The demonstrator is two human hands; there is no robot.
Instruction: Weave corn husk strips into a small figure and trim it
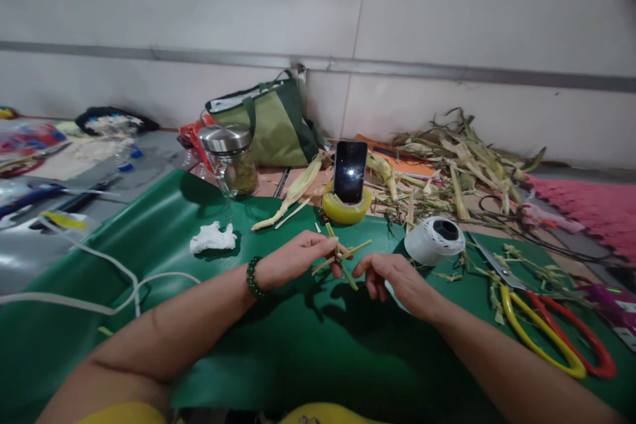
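My left hand (315, 253), with a green bead bracelet (254, 277) on its wrist, pinches crossed strips of green plant husk (350, 276) where they meet. The strips stick out in several directions beyond the fingertips. Just right of them is my right hand (392, 276), its fingers curled and the thumb close to them; anything held there is too small or hidden to make out. Something pale (397, 296) shows below that palm. A white spool of thread (431, 242) stands beyond my right hand, and large scissors (534, 318) with yellow and red handles lie to its right.
A phone (350, 172) stands in a yellow ring holder (348, 207) ahead. Behind are a lidded glass jar (232, 169), a green bag (278, 122) and piled dry husks (467, 152). Crumpled tissue (213, 238) and a white cable (89, 305) lie on the green mat (223, 371).
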